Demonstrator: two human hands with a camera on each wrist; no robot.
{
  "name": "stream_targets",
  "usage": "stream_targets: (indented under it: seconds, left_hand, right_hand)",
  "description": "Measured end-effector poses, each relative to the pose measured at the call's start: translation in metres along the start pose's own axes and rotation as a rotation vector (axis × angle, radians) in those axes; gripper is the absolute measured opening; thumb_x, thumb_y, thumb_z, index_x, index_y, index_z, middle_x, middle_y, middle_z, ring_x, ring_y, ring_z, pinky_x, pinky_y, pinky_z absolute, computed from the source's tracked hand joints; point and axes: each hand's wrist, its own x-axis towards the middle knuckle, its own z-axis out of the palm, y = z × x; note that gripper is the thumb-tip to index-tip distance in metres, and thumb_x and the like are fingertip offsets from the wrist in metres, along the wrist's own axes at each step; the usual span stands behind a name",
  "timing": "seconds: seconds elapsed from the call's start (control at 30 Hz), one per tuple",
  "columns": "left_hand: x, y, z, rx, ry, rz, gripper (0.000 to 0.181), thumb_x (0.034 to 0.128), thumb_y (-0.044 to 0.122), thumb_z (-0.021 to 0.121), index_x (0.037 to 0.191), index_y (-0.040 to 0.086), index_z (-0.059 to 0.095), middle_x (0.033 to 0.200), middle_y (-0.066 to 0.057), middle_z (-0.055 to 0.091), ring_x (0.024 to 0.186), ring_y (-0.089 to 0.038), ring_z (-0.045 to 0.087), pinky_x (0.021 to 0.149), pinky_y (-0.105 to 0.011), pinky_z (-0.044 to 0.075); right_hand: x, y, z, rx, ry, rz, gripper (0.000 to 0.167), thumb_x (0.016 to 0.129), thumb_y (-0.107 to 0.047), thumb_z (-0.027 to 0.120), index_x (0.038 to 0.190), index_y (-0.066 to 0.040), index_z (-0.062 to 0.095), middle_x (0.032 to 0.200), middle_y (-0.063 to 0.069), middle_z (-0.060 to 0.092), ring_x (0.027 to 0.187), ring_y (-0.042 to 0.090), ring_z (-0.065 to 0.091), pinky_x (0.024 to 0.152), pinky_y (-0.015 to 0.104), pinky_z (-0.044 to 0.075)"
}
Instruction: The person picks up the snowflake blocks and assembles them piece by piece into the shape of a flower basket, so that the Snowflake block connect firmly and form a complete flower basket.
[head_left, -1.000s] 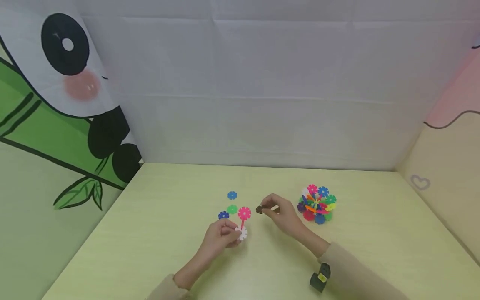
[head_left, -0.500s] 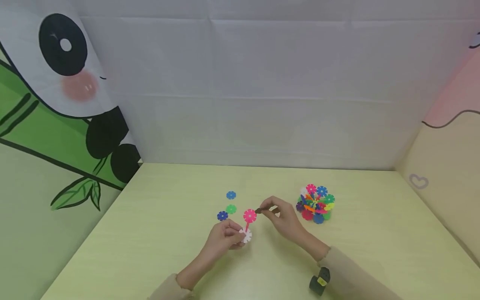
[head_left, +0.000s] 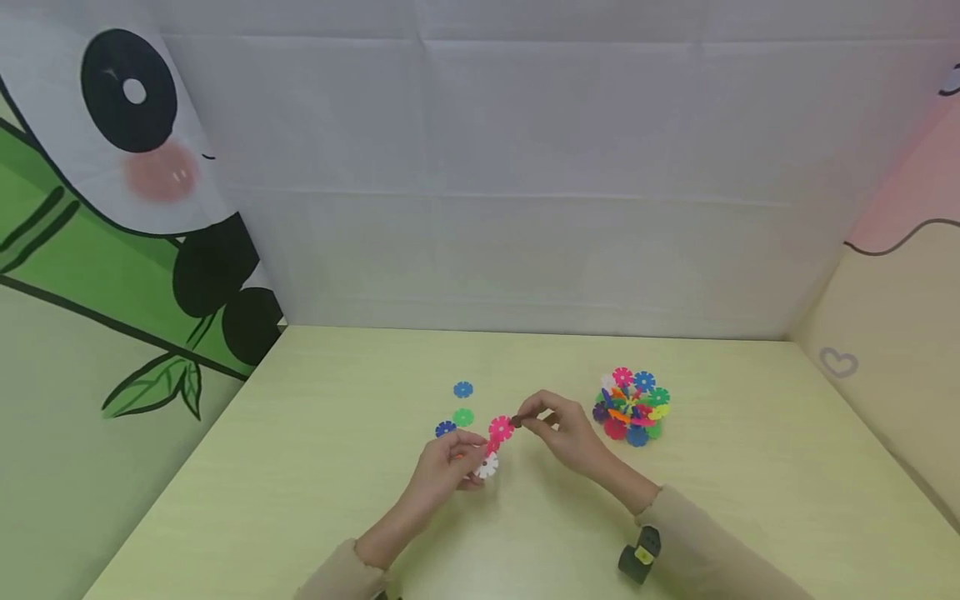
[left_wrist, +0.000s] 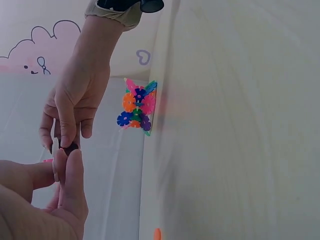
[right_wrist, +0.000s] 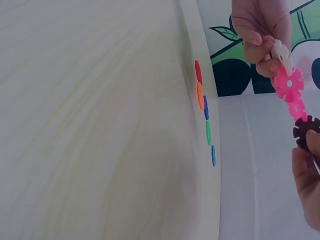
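Note:
My left hand (head_left: pixel 448 468) pinches a small chain of notched snowflake discs at its white disc (head_left: pixel 487 467). Two pink discs follow the white one, and the far pink disc (head_left: pixel 500 428) faces the head camera. Between thumb and fingers, my right hand (head_left: pixel 564 429) holds a dark brown snowflake disc (right_wrist: pixel 305 131) by its edge. In the right wrist view the dark disc meets the edge of a pink disc (right_wrist: pixel 297 109); whether their slots are locked cannot be told. Fingers hide part of the white and dark discs.
Loose snowflake discs lie beyond the left hand, among them a light blue disc (head_left: pixel 463 389), a green disc (head_left: pixel 463 417) and a dark blue disc (head_left: pixel 446 428). A multicoloured ball of joined discs (head_left: pixel 632 407) sits on the table (head_left: pixel 750 467) at right. A wall stands behind.
The dark disc, apart from the pink disc a second ago, now touches its edge. My left hand has shifted slightly right and turned the chain; its fingers sit nearer the pink discs.

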Motion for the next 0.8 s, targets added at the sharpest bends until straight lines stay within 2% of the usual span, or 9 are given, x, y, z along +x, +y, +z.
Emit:
stream_targets:
  seconds: [0.13,0.27,0.37,0.53,0.8]
  left_hand:
    - [0.006,0.0,0.001,0.029,0.007,0.025,0.03,0.0954,0.011,0.058,0.118,-0.008,0.058,0.083,-0.006,0.06,0.068,-0.018,0.06,0.063,-0.033,0.057]
    - [0.012,0.001,0.001,0.101,0.016,0.088,0.028,0.0948,0.011,0.059,0.117,-0.005,0.061,0.081,-0.004,0.058,0.066,-0.014,0.053,0.057,-0.024,0.05]
    - [0.014,0.003,0.002,0.127,0.01,0.13,0.026,0.0939,0.011,0.06,0.116,-0.003,0.062,0.085,-0.005,0.06,0.066,-0.015,0.056,0.056,-0.023,0.047]
    - [0.014,0.006,0.003,0.079,-0.036,0.159,0.027,0.093,0.006,0.061,0.116,-0.008,0.059,0.095,-0.01,0.063,0.074,-0.021,0.065,0.065,-0.031,0.056]
    - [0.016,0.004,0.004,0.021,0.043,0.153,0.021,0.088,-0.001,0.065,0.106,-0.012,0.064,0.088,-0.014,0.067,0.071,-0.021,0.067,0.064,-0.029,0.056]
  right_hand:
    - [0.0,0.0,0.002,0.007,0.018,-0.004,0.011,0.085,0.014,0.06,0.092,0.005,0.062,0.088,0.015,0.068,0.084,0.03,0.065,0.068,0.032,0.051]
    - [-0.001,0.001,0.006,0.007,0.01,-0.022,0.011,0.085,0.014,0.061,0.091,0.005,0.063,0.087,0.014,0.068,0.083,0.03,0.066,0.068,0.035,0.052]
    - [-0.002,0.001,0.009,0.0,0.014,-0.046,0.012,0.084,0.014,0.062,0.09,0.004,0.063,0.086,0.013,0.068,0.082,0.03,0.066,0.066,0.037,0.052]
    - [-0.002,0.001,0.009,-0.006,0.012,-0.079,0.013,0.083,0.015,0.062,0.089,0.004,0.063,0.086,0.014,0.069,0.082,0.03,0.066,0.066,0.036,0.052]
    - [0.0,0.009,0.011,0.008,0.005,-0.175,0.015,0.079,0.02,0.063,0.086,0.006,0.064,0.083,0.016,0.068,0.078,0.029,0.067,0.063,0.035,0.054]
